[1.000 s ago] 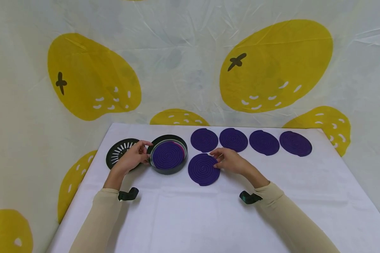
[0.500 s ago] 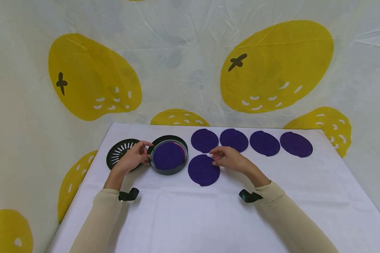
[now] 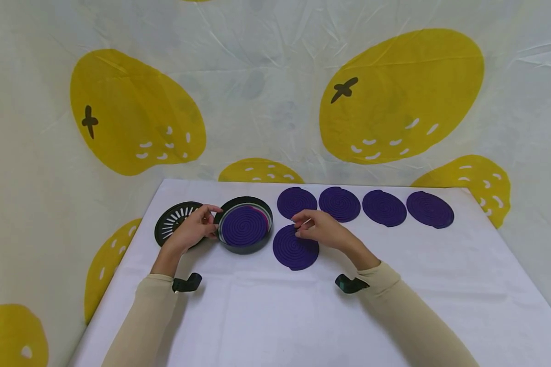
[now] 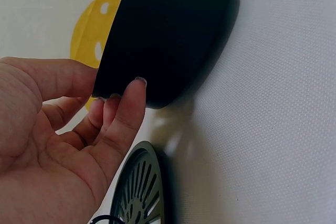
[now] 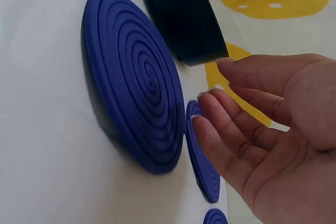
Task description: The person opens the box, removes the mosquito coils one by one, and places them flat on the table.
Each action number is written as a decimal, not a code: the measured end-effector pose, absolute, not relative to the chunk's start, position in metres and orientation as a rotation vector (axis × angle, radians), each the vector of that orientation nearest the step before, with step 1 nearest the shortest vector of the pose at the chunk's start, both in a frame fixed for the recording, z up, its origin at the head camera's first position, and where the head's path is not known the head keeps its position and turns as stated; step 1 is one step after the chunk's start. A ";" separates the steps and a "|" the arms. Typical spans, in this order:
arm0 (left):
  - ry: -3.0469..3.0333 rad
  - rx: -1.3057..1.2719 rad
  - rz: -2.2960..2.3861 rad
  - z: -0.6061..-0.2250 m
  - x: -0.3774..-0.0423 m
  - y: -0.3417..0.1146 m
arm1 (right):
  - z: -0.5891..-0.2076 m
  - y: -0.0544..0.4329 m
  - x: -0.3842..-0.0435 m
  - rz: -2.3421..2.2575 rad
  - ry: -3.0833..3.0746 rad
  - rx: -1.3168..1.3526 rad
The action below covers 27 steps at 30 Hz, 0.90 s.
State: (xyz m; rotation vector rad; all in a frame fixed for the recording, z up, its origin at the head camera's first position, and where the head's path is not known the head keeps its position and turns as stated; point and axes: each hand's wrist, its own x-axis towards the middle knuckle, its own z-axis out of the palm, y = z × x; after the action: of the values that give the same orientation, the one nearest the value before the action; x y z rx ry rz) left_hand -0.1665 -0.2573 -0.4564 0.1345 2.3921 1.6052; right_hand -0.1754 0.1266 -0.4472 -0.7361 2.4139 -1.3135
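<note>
My left hand (image 3: 194, 227) holds the side of a dark round mosquito coil tin (image 3: 243, 250), its thumb and fingers at the rim and outer wall (image 4: 173, 35). Inside the tin lies a purple spiral mosquito coil (image 3: 244, 225), with a pale and pink edge showing around it. Over the upper right part of another purple mosquito coil (image 3: 294, 252) hovers my right hand (image 3: 321, 228), fingers loosely bent and holding nothing. In the right wrist view that hand is apart from the large coil (image 5: 136, 82) on the cloth.
A black slotted lid (image 3: 169, 224) lies left of the tin, partly behind my left hand. Along the back edge of the white-covered table (image 3: 266, 316) is a row of several more purple coils (image 3: 339, 204). A curtain (image 3: 266, 102) with yellow fruit prints hangs behind.
My right hand has let go of the near coil's right edge and shifted left over it. The left hand and the tin stay in place.
</note>
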 end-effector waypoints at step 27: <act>2.382 0.128 1.603 -0.456 -0.168 -0.259 | -0.431 0.070 -0.180 -1.479 2.378 -0.724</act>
State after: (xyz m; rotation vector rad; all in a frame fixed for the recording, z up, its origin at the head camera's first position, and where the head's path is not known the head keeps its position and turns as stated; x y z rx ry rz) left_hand -0.1685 -0.2592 -0.4559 0.1280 2.3825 1.6030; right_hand -0.1800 0.0698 -0.4315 -0.7239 2.3780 -1.4790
